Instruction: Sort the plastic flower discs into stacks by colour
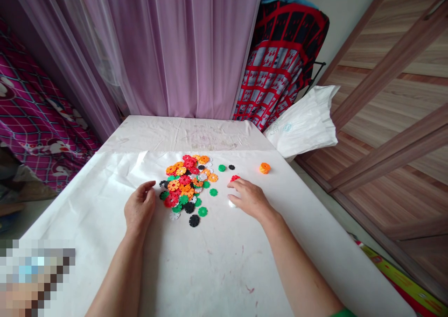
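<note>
Nearest the head camera, 2 bare forearms cross the white cloth. Left hand: fingers loosely curled, contents not determinable, beside the mixed disc pile. Right hand: thumb and fingers parted, no object seen between, near red and white pieces.

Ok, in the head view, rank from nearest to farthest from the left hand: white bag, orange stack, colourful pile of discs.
1. Colourful pile of discs: just right of the left hand.
2. Orange stack: well right of the pile.
3. White bag: farther right and beyond.
</note>
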The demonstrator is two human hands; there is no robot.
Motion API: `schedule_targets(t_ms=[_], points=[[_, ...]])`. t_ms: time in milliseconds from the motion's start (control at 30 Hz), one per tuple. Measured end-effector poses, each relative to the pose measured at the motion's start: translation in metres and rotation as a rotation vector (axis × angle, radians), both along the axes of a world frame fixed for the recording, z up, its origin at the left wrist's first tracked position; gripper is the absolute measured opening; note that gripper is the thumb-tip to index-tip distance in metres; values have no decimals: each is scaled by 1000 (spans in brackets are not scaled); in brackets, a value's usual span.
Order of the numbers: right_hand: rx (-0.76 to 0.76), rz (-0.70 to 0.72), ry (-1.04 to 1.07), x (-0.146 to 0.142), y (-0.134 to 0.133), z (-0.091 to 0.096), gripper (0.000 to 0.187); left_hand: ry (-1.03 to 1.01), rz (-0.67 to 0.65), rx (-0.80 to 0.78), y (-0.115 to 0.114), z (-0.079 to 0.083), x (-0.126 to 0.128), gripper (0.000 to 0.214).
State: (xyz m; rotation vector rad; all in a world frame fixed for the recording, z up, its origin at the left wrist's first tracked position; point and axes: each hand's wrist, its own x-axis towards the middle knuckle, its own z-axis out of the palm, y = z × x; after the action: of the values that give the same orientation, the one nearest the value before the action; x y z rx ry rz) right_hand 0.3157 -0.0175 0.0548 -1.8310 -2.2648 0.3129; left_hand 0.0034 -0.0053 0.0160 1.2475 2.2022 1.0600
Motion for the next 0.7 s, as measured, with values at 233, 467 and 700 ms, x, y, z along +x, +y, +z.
schedule_targets(t_ms=[233,467,700], points=[[48,244,0,-47,69,-2,35,-2,-4,42,1,-5,-4,36],[5,299,5,-58,93,-22,34,-8,1,15,0,0,-1,35],[-42,265,25,-63,96,-22,35,4,-20,-2,1,-4,-2,37]])
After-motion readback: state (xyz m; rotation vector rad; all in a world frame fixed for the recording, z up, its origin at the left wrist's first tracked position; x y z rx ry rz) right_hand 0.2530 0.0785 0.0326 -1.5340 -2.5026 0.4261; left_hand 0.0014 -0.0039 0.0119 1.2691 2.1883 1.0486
